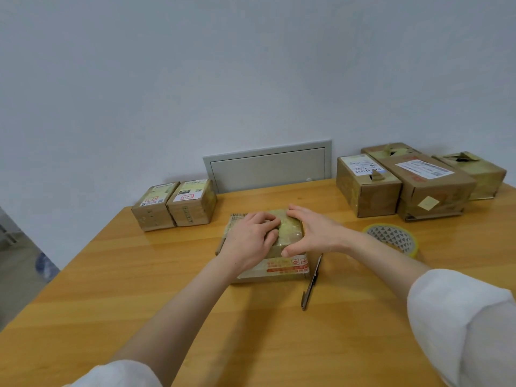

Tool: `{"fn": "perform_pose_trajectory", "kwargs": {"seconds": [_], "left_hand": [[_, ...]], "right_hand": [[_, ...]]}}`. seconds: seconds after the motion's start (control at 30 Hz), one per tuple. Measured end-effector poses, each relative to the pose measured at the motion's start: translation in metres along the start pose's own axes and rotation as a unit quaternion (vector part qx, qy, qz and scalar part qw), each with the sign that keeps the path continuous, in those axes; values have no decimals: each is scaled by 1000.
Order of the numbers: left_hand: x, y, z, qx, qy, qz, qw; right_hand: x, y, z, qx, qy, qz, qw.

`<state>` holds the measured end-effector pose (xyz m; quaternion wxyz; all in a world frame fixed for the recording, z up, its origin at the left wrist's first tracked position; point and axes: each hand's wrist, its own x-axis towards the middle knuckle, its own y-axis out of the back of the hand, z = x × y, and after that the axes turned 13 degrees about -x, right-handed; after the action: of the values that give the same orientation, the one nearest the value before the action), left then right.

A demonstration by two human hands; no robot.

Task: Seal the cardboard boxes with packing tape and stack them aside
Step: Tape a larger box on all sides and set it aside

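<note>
Cardboard box (279, 275), red print (287, 267) unreadable

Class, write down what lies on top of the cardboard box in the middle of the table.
Both hands rest on the box: the left hand with bent fingers, the right hand flat. Glossy yellowish tape shows between them. The top beneath the palms is hidden.

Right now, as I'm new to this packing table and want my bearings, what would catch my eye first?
The left hand and right hand press on a tape-wrapped cardboard box at the middle of the wooden table. A yellow-edged roll of packing tape lies to its right, with a slim dark tool beside the box. Small labelled boxes sit back left, larger boxes back right.
</note>
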<state>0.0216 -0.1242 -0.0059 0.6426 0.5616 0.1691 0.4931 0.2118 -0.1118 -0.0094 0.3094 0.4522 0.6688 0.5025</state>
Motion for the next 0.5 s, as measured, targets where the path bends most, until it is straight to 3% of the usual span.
{"fn": "perform_pose_trajectory", "kwargs": {"seconds": [0.3,0.5], "left_hand": [[-2,2,3,66,-3,-46,997],[-9,9,4,-34,42,-38,998]], "right_hand": [[-1,-1,-1,6,-5,-4,1000],[1,-1,0,12,-7,-12,1000]]}}
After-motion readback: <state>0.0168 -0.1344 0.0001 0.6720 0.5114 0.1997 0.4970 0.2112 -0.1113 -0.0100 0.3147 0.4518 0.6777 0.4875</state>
